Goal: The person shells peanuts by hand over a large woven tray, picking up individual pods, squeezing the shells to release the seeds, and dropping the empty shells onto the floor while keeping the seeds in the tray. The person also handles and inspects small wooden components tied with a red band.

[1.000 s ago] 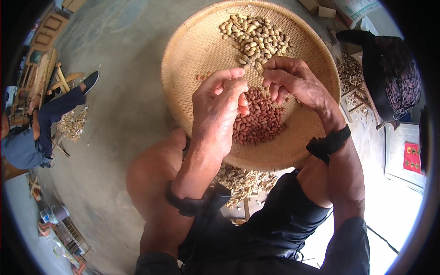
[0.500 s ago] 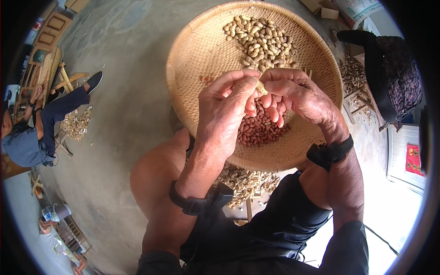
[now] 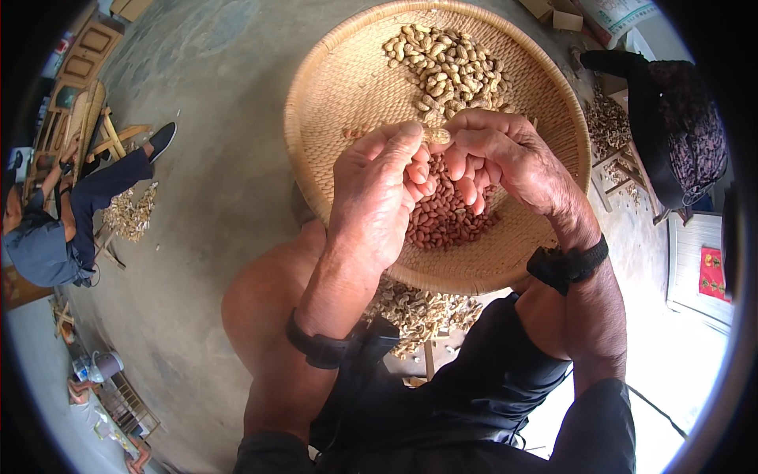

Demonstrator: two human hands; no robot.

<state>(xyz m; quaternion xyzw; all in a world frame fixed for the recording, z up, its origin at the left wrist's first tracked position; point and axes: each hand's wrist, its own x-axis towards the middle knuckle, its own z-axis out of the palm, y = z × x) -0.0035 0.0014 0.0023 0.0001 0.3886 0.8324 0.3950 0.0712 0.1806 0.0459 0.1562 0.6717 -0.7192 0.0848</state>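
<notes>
Over the round woven basket tray (image 3: 332, 87), a tan peanut in its shell (image 3: 437, 136) is pinched between my two hands. The thumb and fingers of my left hand (image 3: 379, 182) close on its left end. At its right end, the fingertips of my right hand (image 3: 505, 154) grip it, the other fingers curled below. Under my hands lies a heap of shelled reddish peanut kernels (image 3: 450, 217), partly hidden by my fingers. Farther off in the tray is a pile of unshelled peanuts (image 3: 458, 67). A few loose kernels (image 3: 353, 133) lie left of my left hand.
Below the tray, between my legs, is a heap of empty shells (image 3: 422, 316). At left another person (image 3: 47, 237) sits beside a shell pile (image 3: 130, 212). On the right are a person in dark clothes (image 3: 679, 126), a wooden stool (image 3: 628, 174) and more shells (image 3: 606, 126).
The peanut has turned from a slant to nearly level and shifted slightly left and away. My left hand has moved a little left; the right hand has barely moved.
</notes>
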